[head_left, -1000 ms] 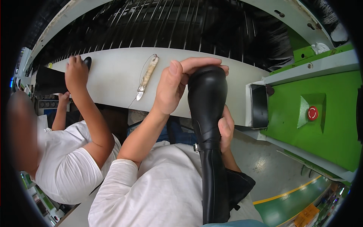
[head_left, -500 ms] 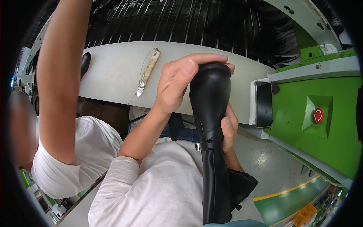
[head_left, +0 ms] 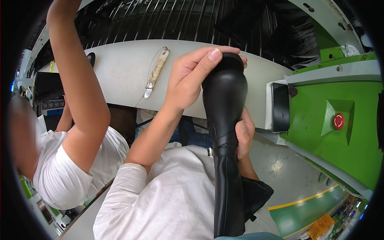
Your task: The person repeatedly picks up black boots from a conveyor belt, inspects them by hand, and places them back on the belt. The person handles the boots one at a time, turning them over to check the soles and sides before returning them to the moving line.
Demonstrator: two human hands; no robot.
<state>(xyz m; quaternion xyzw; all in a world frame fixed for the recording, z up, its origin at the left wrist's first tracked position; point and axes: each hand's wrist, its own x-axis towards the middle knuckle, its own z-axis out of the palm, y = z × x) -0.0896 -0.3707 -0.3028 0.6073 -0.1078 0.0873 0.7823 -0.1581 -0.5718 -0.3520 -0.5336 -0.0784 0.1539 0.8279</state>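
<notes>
A tall black boot (head_left: 225, 96) lies lengthwise in front of me, its toe pointing away and its shaft running down against my white shirt. My left hand (head_left: 189, 76) is closed around the toe end, thumb on the front edge and fingers over the far side. Around the ankle from the right wraps my right hand (head_left: 245, 134); part of it is hidden behind the boot. A strap with a metal buckle (head_left: 209, 152) crosses the ankle just below that hand. Beyond my left forearm, a knife with a wrapped, pale handle (head_left: 159, 68) rests on the white worktop (head_left: 120, 68).
At left a co-worker in a white shirt (head_left: 72, 172) reaches an arm over the worktop. Another dark rounded item (head_left: 91, 60) lies beside that arm. To the right are a phone-like black slab (head_left: 280, 107) and a green machine panel (head_left: 312, 116) with a red button (head_left: 339, 121). Metal rollers run behind.
The boot's toe has tipped up slightly, showing more of the front edge, and my left thumb has shifted onto it. The co-worker's arm has bent and moved.
</notes>
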